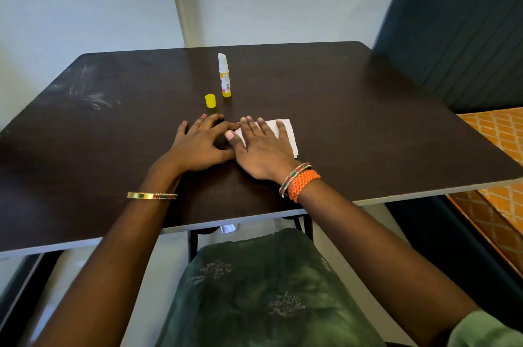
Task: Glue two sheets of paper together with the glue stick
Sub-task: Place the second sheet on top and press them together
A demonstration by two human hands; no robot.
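Paper (285, 134) lies white and flat on the dark counter (368, 126), near the middle and a little toward the person's right; whether it is one sheet or two stacked cannot be told, though its near right corner shows layered edges; the right hand (259, 146) rests palm-down on it, fingers (281, 126) straight and spread, pressing the sheet and gripping nothing; the left hand (199, 146) lies just beside it on the bare counter, palm down, its fingers loosely bent and spread, its index fingertip touching the paper's left edge near the right thumb; it holds nothing; the two hands touch at the thumbs. Beyond the hands, apart from the paper, the glue stick (224, 75) stands upright on its yellow base, uncapped, with the white glue showing at the top; its yellow cap (210, 100) stands on the counter just beside it, nearer the left hand. A gold bangle (151, 195) circles the left forearm; a beaded bangle and an orange braided band (304, 181) sit on the right wrist. A dark padded chair (458, 30) stands at the counter's far right; green patterned cloth (254, 290) covers the lap below.
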